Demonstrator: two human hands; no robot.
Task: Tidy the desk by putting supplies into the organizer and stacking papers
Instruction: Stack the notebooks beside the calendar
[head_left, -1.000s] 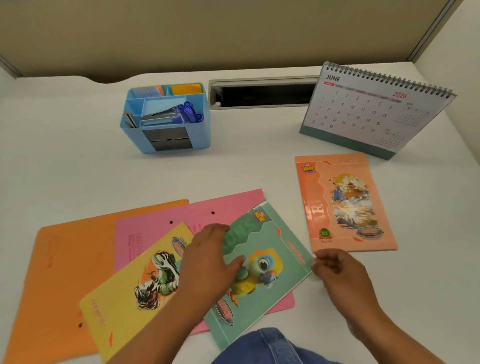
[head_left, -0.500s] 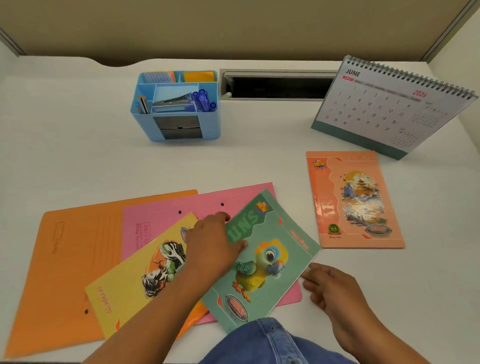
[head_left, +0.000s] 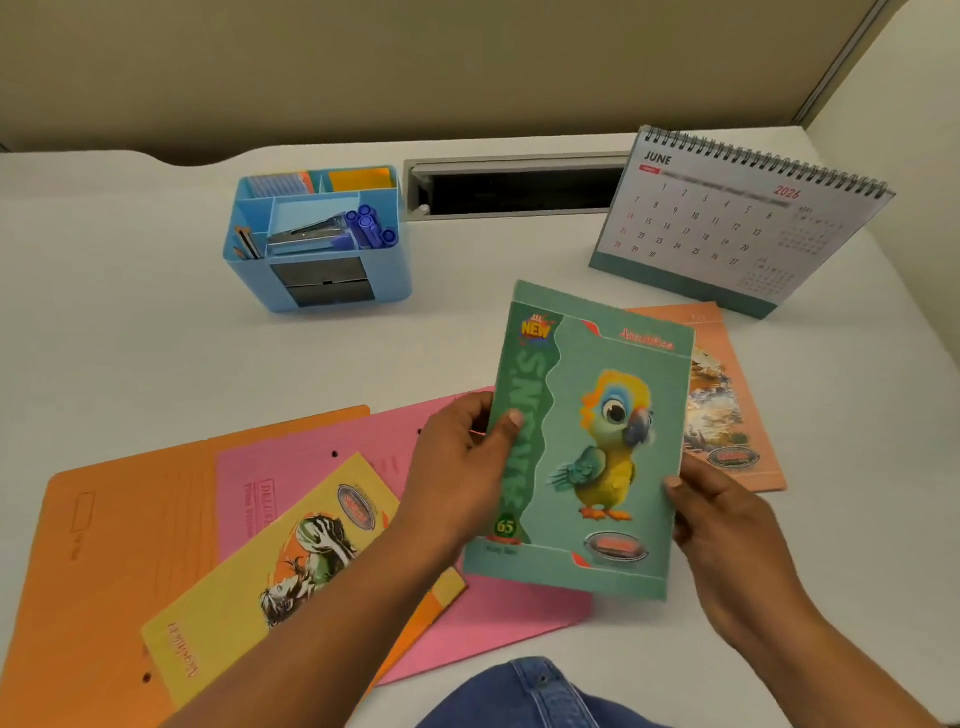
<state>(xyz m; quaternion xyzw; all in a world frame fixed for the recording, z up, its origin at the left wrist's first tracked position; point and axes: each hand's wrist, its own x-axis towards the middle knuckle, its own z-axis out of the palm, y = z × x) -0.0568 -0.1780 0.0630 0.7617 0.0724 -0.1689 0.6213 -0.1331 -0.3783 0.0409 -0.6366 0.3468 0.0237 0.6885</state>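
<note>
Both hands gripped the green notebook (head_left: 597, 441) above the desk (head_left: 130, 322). Left hand (head_left: 457, 478) pinched its left edge, thumb on the cover. Right hand (head_left: 727, 535) clasped the lower right edge.

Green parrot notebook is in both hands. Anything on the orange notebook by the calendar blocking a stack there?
Nothing visible does. The green parrot notebook, held in the left hand and right hand, hides the left part of the orange notebook; the part that shows is bare. The calendar stands behind it.
</note>
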